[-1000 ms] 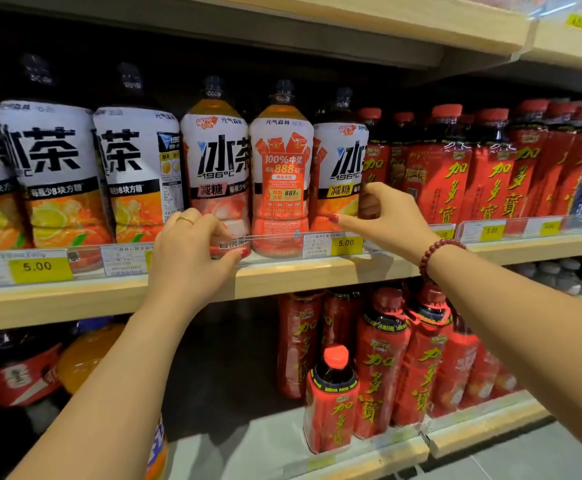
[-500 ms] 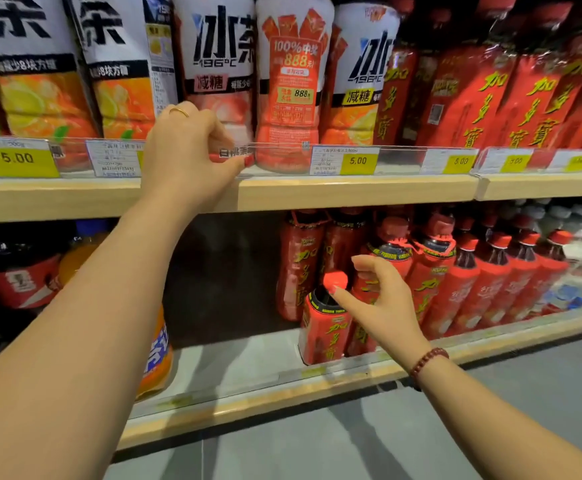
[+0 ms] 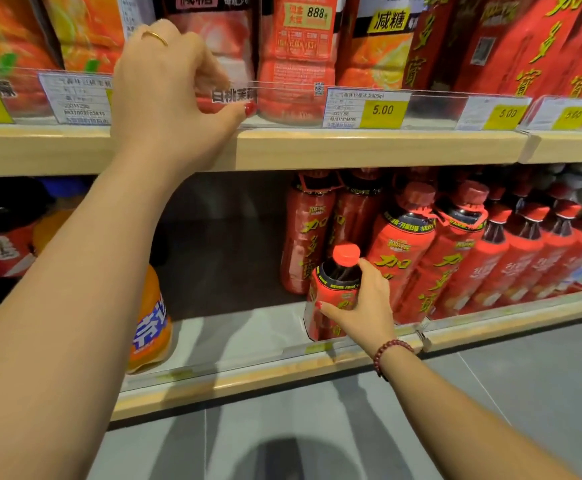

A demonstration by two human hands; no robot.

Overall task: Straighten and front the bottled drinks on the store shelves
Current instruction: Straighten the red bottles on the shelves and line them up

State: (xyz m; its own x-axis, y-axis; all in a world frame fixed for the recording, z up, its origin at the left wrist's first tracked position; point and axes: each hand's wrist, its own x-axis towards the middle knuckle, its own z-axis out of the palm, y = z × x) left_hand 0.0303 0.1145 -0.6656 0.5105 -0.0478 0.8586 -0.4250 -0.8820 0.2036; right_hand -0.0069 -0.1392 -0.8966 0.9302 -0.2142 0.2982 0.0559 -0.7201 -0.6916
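Observation:
A small red bottle (image 3: pixel 331 289) with a red cap stands at the front of the lower shelf (image 3: pixel 248 375); my right hand (image 3: pixel 362 310) grips its shoulder and body. Behind it stand rows of taller red bottles (image 3: pixel 404 258) with yellow characters. On the upper shelf (image 3: pixel 352 150) big tea bottles, among them a red-orange labelled bottle (image 3: pixel 296 46), stand behind a clear price rail (image 3: pixel 428 109). My left hand (image 3: pixel 168 88) holds that rail, fingers curled over its top and thumb on its front. The bottle behind that hand is mostly hidden.
An orange soda bottle (image 3: pixel 151 327) and dark cola bottles (image 3: pixel 2 247) stand at the lower left. Bare shelf floor lies between the soda and the small red bottle. Yellow 5.00 price tags (image 3: pixel 383 110) line the rail. Grey floor tiles (image 3: pixel 490 393) lie below.
The view has tilted down and closer. My right hand dropped from the upper shelf to the lower one and closed round the small red bottle. My left hand stayed on the rail.

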